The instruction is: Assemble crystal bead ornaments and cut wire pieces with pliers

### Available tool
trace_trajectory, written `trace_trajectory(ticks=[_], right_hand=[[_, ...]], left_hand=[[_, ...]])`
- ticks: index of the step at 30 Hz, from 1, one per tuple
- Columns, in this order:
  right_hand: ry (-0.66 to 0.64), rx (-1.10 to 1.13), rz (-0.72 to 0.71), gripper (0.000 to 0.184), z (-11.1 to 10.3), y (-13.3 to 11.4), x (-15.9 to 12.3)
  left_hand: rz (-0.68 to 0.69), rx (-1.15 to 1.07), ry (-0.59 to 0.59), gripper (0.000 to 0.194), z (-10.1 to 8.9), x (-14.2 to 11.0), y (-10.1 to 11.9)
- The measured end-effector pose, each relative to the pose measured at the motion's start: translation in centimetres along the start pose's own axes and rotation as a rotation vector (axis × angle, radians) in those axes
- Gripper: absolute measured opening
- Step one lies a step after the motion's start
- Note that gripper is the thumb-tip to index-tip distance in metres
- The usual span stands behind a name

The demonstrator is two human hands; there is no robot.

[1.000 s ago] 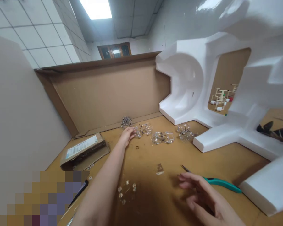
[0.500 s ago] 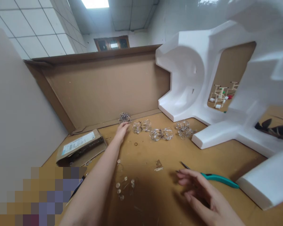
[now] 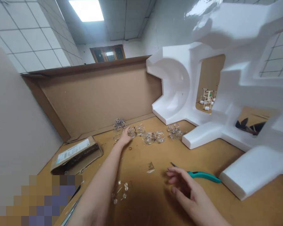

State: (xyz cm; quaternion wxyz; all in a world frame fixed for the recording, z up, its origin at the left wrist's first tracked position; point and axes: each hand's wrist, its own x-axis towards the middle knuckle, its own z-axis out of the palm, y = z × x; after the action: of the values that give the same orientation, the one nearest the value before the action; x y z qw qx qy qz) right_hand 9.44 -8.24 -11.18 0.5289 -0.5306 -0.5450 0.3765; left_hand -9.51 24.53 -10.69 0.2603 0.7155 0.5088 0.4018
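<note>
My left hand [image 3: 124, 137] reaches to the back of the table, beside a bundle of bent silver wire with clear pieces [image 3: 138, 130]. Its thumb and fingers are apart; contact with the bundle is unclear. A similar bundle [image 3: 154, 137] lies to the right, another [image 3: 175, 131] farther right. Left of the hand is a fainter wire piece [image 3: 116, 135], with a dense wire cluster [image 3: 119, 123] behind. My right hand [image 3: 187, 188] hovers with loosely bent, parted fingers and nothing visible in them. Partly hidden behind it lie teal-handled pliers [image 3: 204, 176].
Several clear beads on wire [image 3: 124, 188] lie near my left forearm. An open cardboard box [image 3: 77, 153] stands at left. A large white moulded foam piece [image 3: 176, 84] rises at right, before a cardboard wall [image 3: 99, 97]. A dark ring [image 3: 130, 148] lies mid-table.
My left hand has shifted right along the table, from the dense cluster towards the nearest wire bundle, uncovering the faint wire piece. My right hand keeps its pose while the view shifts.
</note>
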Motion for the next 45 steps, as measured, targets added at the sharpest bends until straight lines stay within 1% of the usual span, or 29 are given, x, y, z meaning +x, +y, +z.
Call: trace_trajectory(ticks=[3, 5, 8, 10, 14, 16, 18, 21, 25, 28, 31, 33, 35, 37, 39, 41, 42, 43, 45], right_hand=[[0.054, 0.014, 0.016, 0.034, 0.0, -0.2, 0.2], [0.068, 0.026, 0.027, 0.034, -0.1, -0.1, 0.5], [0.066, 0.053, 0.034, 0.034, -0.4, 0.2, 0.8], [0.065, 0.067, 0.041, 0.033, -0.5, 0.5, 1.0], [0.066, 0.088, 0.033, 0.033, -0.3, 0.6, 0.8], [0.067, 0.094, 0.011, 0.032, -0.1, 0.4, 0.6], [0.072, 0.097, -0.006, 0.032, 0.0, 0.2, 0.5], [0.084, 0.094, -0.005, 0.03, 0.0, 0.0, 0.5], [0.093, 0.078, 0.001, 0.028, -0.3, -0.5, 0.6], [0.089, 0.07, 0.006, 0.028, -0.5, -0.7, 0.7], [0.083, 0.069, 0.001, 0.027, -0.7, -0.4, 0.8], [0.084, 0.067, -0.008, 0.028, -0.9, -0.4, 0.9], [0.097, 0.064, -0.031, 0.031, -1.4, -0.7, 1.0], [0.112, 0.052, -0.072, 0.039, -2.0, -1.7, 1.3], [0.095, 0.026, -0.13, 0.051, -2.7, -3.5, 2.0], [0.042, 0.029, -0.184, 0.061, -3.5, -5.6, 3.0], [0.005, 0.042, -0.199, 0.064, -3.8, -6.6, 3.7], [-0.065, 0.045, -0.217, 0.066, -4.0, -7.5, 4.3], [-0.157, 0.082, -0.215, 0.065, -4.1, -8.8, 5.5]], left_hand=[[-0.011, 0.049, -0.018, 0.034, 0.6, 0.0, -0.1], [-0.038, 0.072, -0.012, 0.029, 0.7, -0.1, -0.2], [-0.075, 0.097, 0.005, 0.029, 0.5, -0.7, -0.1], [-0.08, 0.117, 0.042, 0.031, 0.3, -1.4, 0.1], [-0.045, 0.174, 0.16, 0.052, 0.1, -2.9, 1.1], [-0.025, 0.198, 0.175, 0.054, 0.4, -3.3, 1.7], [-0.034, 0.214, 0.179, 0.052, 1.1, -3.1, 2.2], [-0.095, 0.227, 0.213, 0.048, 2.2, -2.5, 2.5], [-0.144, 0.218, 0.242, 0.035, 3.1, -1.7, 2.5], [-0.148, 0.18, 0.243, 0.028, 2.8, -1.8, 2.8], [-0.133, 0.096, 0.227, 0.027, 1.5, -2.4, 3.5], [-0.116, 0.01, 0.205, 0.023, 0.0, -3.3, 4.2], [-0.097, -0.096, 0.17, 0.015, -1.7, -4.8, 5.2], [-0.078, -0.22, 0.096, 0.011, -3.3, -6.9, 6.4], [-0.062, -0.343, 0.006, 0.011, -4.7, -9.5, 7.8], [-0.048, -0.453, -0.074, 0.012, -5.5, -12.1, 9.4], [-0.042, -0.502, -0.095, 0.013, -5.7, -13.3, 10.3], [-0.036, -0.546, -0.108, 0.014, -5.7, -14.3, 11.2], [-0.024, -0.618, -0.112, 0.015, -5.5, -15.7, 12.9]])
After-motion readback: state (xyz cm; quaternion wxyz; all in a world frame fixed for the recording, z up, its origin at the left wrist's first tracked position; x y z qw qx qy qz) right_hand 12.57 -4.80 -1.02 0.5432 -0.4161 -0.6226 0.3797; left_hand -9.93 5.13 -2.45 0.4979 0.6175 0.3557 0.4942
